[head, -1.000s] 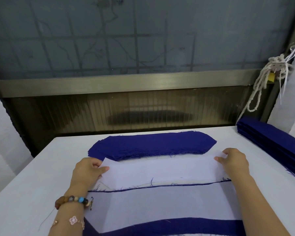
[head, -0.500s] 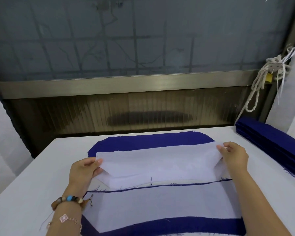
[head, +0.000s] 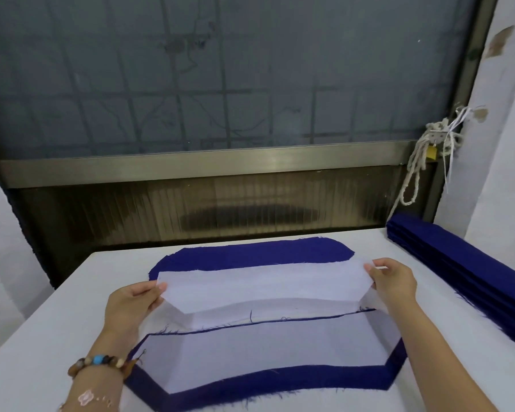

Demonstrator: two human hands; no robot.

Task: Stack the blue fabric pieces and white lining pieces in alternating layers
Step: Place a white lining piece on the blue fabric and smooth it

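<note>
Held up flat above the table (head: 42, 337): one white lining (head: 262, 286). Pinched at its left end by the left hand (head: 131, 307), thumb on top, fingers under. Pinched at its right end by the right hand (head: 396, 281) in the same way. Hanging over the near side of the blue pile (head: 250, 252), not yet laid down. Cannot tell whether touching the blue anywhere.

Just below, closer in: the near pile (head: 280, 379), white on top, with a blue rim showing along its front and sides. A bit more white peeking out between the two piles.

Looks like the middle of the job. Some layers likely done, going by that white-on-blue pile. Left to do: lay this lining flat, line it up, add blue on top, then go on the same way. Plenty of blue left, going by the thick blue stack (head: 473, 272) at the right of the table. Behind that, a rope (head: 414, 173) hanging.
</note>
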